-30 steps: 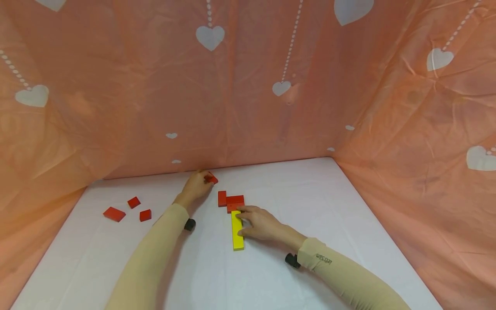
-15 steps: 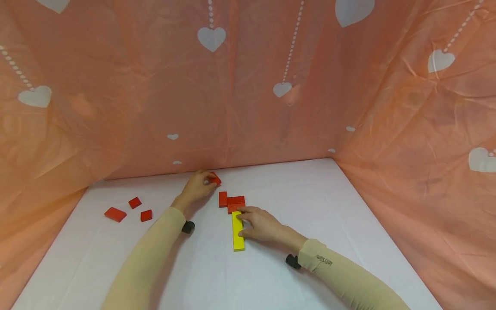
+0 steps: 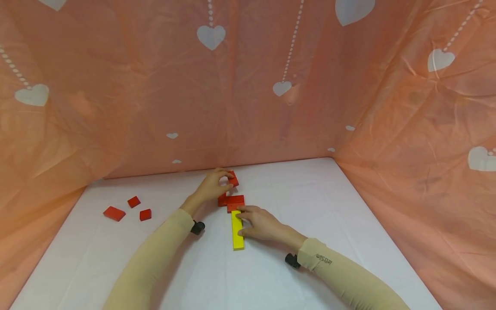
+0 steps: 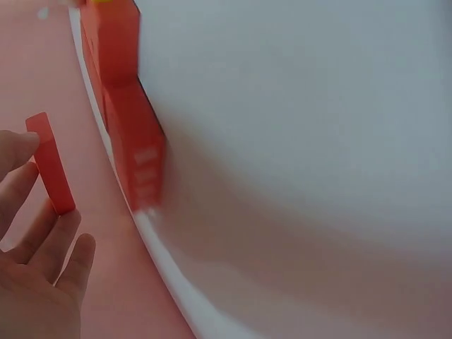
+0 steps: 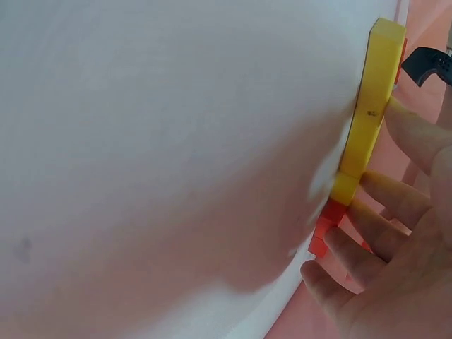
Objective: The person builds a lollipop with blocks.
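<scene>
My left hand (image 3: 209, 188) pinches a red rectangular block (image 3: 233, 178) just beyond the group of blocks at mid-table. In the left wrist view, thumb and fingertips grip the narrow red block (image 4: 53, 166) at its edges. Part of another red block (image 3: 222, 201) shows under that hand, beside two red blocks (image 3: 235, 199) set one in front of the other. A long yellow bar (image 3: 237, 237) runs from them toward me. Extended fingers of my right hand (image 3: 263, 224) touch its right side and the nearest red block. A shorter yellow piece (image 5: 345, 187) adjoins the bar in the right wrist view.
Three loose red blocks lie at the left: a flat rectangular block (image 3: 114, 214) and two small blocks, one farther back (image 3: 134, 202) and one nearer (image 3: 145, 215). An orange curtain (image 3: 271, 125) with white hearts encloses the white table (image 3: 310, 193) behind and at both sides.
My left hand has carried the red block to the right along the back of the table, until it hangs beyond the block group. The right hand and the yellow bar stay put.
</scene>
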`<state>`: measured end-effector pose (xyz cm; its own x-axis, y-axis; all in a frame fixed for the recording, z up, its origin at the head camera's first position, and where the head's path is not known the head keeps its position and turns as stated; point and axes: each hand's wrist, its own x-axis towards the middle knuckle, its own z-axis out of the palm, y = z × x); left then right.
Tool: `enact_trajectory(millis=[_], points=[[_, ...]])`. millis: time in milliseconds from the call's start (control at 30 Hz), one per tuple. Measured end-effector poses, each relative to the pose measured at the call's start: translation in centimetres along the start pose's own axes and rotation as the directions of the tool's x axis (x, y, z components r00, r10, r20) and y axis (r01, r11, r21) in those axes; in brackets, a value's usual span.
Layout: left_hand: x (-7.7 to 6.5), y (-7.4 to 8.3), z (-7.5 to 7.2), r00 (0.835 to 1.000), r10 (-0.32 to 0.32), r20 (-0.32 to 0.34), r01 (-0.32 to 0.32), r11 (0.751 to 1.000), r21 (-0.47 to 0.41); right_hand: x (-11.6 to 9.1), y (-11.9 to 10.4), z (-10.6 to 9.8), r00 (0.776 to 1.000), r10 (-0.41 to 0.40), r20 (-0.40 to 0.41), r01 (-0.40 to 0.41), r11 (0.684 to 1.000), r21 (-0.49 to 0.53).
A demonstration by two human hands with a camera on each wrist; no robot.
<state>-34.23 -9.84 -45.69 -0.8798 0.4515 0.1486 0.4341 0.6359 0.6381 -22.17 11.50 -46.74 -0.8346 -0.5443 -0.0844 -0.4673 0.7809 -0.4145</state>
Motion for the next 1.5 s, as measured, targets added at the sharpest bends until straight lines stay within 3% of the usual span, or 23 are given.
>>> enact_trajectory(millis=[133, 367, 533, 833, 933, 1167, 1500], points=[[0.7, 0.7, 1.1, 0.998, 0.057, 0.016, -0.057, 0.998, 0.001, 0.0, 0.0, -0.1, 1.0, -0.01, -0.004, 0.01, 1.0, -0.001], [1.5, 1.8, 2.4, 0.993, 0.059, 0.099, -0.061, 0.998, 0.019, -0.1, 0.2, -0.2, 1.0, -0.029, -0.005, 0.029, 1.0, -0.005], [1.8, 2.3, 2.9, 0.98, 0.095, 0.174, -0.107, 0.992, 0.06, -0.2, 0.2, -0.1, 0.999, -0.034, -0.003, 0.034, 0.999, 0.0], [2.2, 2.6, 3.2, 0.957, 0.094, 0.273, -0.122, 0.989, 0.087, -0.1, 0.3, -0.1, 0.999, -0.035, -0.006, 0.035, 0.999, 0.0], [2.3, 2.6, 3.3, 0.955, 0.096, 0.282, -0.128, 0.987, 0.098, -0.1, 0.3, -0.1, 0.999, -0.034, -0.008, 0.034, 0.999, 0.004], [2.5, 2.8, 3.3, 0.964, 0.034, 0.264, -0.067, 0.991, 0.118, -0.2, 0.1, -0.2, 1.0, -0.03, -0.005, 0.03, 1.0, 0.005], [2.1, 3.6, 2.9, 0.954, 0.002, 0.298, -0.056, 0.983, 0.172, -0.2, -0.1, -0.3, 1.0, -0.014, 0.006, 0.014, 1.0, -0.002]])
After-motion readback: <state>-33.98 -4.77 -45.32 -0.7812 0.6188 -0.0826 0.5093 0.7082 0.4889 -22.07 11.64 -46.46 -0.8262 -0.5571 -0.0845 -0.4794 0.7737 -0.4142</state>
